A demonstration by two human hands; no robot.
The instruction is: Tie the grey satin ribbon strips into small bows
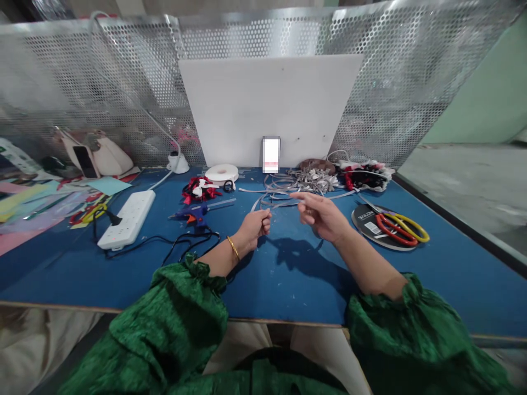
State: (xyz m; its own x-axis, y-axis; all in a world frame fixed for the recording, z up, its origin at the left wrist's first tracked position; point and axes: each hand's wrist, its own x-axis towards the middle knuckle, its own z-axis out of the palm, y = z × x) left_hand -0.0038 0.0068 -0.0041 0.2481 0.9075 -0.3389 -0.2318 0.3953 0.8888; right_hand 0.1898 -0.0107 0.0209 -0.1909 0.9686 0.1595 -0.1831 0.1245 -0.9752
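My left hand (255, 227), with a gold bangle at the wrist, is closed in a pinch over the blue table; whatever its fingertips hold is too small to make out. Opposite it, my right hand (321, 216) has its index finger stretched out toward the left and the other fingers curled in. A thin strip seems to show under that palm, but what it grips is unclear. Just beyond both hands lie loose grey ribbons (280, 195). Behind these is a heap of short grey and white ribbon pieces (315, 180).
Left of my hands are a blue glue gun (195, 214), red-black bows (200, 189), a white ribbon roll (222, 173) and a power strip (128, 219). To the right, scissors (397, 227) rest on a black disc (366, 222). A phone (271, 154) leans against a white board (272, 104).
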